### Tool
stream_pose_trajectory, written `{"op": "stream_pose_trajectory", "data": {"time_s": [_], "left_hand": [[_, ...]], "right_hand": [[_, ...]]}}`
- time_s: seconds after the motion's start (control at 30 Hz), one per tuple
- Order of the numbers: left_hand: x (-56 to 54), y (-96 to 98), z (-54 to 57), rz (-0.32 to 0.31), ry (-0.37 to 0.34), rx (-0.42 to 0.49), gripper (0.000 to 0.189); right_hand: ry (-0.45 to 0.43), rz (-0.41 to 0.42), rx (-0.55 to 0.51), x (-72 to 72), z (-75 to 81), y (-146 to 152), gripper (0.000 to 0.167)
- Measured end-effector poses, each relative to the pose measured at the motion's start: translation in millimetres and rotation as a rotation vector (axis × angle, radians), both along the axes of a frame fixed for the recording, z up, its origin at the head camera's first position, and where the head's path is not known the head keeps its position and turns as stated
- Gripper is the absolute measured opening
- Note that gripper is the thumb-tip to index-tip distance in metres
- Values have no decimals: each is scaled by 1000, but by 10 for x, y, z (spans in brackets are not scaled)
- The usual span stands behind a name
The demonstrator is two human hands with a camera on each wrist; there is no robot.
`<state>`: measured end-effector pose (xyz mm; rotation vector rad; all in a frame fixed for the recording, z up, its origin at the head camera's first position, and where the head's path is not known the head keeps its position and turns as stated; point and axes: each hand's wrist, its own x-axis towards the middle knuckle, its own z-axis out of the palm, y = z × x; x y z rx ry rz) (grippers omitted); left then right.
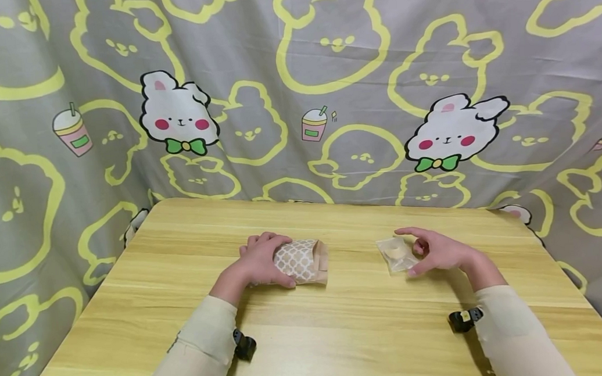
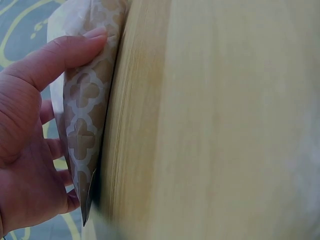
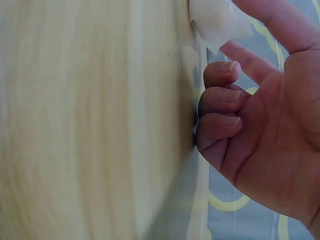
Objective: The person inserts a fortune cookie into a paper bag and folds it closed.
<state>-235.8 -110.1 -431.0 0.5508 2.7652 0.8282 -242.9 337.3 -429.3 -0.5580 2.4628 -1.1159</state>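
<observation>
The paper bag point(image 1: 296, 259), gripped by the left hand point(image 1: 258, 261), lies lengthwise roughly parallel to the tabletop's point(image 1: 348, 336) far edge; the clear packet point(image 1: 393, 254) lies rightward, just beside the spread thumb and forefinger of the right hand point(image 1: 439, 252).

A wood-grain table point(image 1: 342, 331); on it, a patterned paper bag point(image 1: 294, 261); a small clear packet point(image 1: 396, 254).

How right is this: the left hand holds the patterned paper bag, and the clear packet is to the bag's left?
Wrong side: the left hand holds the patterned paper bag, but the clear packet is to the bag's right, as the head view shows.
</observation>
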Motion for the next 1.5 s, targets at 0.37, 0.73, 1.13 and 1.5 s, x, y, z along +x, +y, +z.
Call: {"op": "stream_pose_trajectory", "data": {"time_s": [0.37,0.73,1.13,1.5], "left_hand": [[12,18,22,-1,2,6,92],[13,11,10,0,5,1,93],[21,-2,-13,4,9,0,93],[24,2,-1,0,10,-1,93]], "right_hand": [[-65,11,-19,-20,-3,75,99],[-49,-10,18,-19,-42,52,94],[-29,-22,-44,29,-78,23,75],[-27,-62,-114,94,-88,9,74]]}}
